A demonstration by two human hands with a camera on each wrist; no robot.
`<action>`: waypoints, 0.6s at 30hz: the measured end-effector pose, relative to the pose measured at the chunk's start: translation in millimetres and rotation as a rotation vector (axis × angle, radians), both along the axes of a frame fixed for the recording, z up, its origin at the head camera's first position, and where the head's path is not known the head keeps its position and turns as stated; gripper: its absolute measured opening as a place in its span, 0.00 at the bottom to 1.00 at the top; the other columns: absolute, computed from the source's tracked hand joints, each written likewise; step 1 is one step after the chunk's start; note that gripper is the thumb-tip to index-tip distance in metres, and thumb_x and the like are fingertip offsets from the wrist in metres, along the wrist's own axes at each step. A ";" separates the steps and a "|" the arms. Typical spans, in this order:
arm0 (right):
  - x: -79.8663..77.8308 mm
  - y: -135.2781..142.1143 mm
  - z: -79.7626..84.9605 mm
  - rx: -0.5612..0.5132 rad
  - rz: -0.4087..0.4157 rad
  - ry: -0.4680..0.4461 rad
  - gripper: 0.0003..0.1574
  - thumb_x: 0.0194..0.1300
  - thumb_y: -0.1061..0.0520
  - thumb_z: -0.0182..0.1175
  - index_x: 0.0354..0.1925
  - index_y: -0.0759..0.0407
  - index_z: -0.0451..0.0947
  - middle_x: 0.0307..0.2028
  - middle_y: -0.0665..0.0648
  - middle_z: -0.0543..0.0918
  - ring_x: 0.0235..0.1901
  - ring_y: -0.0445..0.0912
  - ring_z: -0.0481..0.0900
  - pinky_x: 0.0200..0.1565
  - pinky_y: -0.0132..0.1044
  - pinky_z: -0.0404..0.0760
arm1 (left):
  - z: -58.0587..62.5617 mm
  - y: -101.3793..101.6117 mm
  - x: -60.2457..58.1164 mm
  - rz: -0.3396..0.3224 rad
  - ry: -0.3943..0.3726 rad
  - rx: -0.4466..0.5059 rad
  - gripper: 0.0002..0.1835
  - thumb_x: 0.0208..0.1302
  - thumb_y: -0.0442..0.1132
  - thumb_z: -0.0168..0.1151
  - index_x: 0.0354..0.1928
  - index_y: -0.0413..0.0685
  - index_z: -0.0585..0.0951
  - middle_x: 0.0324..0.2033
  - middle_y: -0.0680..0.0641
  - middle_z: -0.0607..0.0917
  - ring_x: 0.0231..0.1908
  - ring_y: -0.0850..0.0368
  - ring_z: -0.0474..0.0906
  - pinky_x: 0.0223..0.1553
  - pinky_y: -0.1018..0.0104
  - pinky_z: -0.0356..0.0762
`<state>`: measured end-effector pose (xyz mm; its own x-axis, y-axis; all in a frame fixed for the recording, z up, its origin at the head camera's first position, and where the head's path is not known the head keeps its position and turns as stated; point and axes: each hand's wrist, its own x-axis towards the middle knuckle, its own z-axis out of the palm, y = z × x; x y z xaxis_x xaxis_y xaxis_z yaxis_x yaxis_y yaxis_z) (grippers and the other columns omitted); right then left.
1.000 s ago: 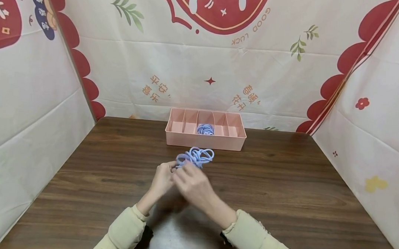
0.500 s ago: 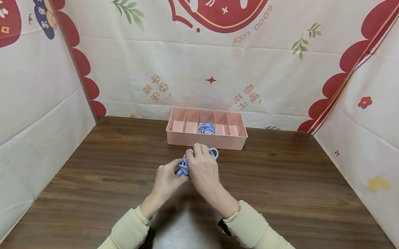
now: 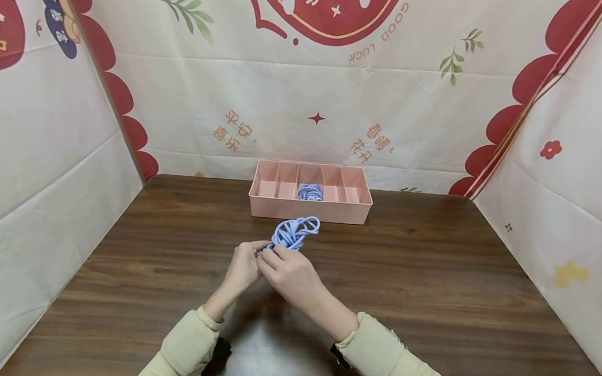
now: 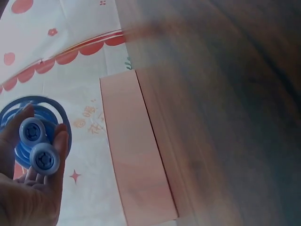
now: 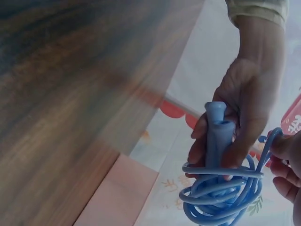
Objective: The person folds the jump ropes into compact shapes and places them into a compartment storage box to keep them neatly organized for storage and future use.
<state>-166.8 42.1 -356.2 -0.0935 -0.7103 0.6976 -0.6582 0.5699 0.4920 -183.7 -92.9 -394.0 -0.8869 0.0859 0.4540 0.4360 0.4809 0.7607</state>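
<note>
A light-blue jump rope, its cord bundled in loops, is held up over the table in the head view. My left hand grips its two handles side by side; the handle ends point at the camera in the left wrist view. Loops of cord lie around the handles. My right hand pinches a strand of the cord beside the left hand; in the right wrist view its fingers show at the right edge, on an outer loop.
A pink tray with several compartments stands at the table's back, beyond the hands. A blue coil of cord lies in its middle compartment. Printed white cloth hangs behind and at both sides of the brown wooden table.
My right hand went forward over the top of the bundle, then came back beside the left hand, with the cord. The left hand keeps its grip on the handles.
</note>
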 end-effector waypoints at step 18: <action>8.7 7.2 -7.1 0.019 0.095 -0.073 0.12 0.61 0.60 0.48 0.31 0.54 0.80 0.31 0.50 0.77 0.33 0.42 0.74 0.30 0.28 0.71 | -2.6 1.9 -2.6 -0.098 -0.644 0.695 0.17 0.54 0.22 0.50 0.47 0.21 0.71 0.25 0.50 0.81 0.24 0.66 0.75 0.23 0.75 0.72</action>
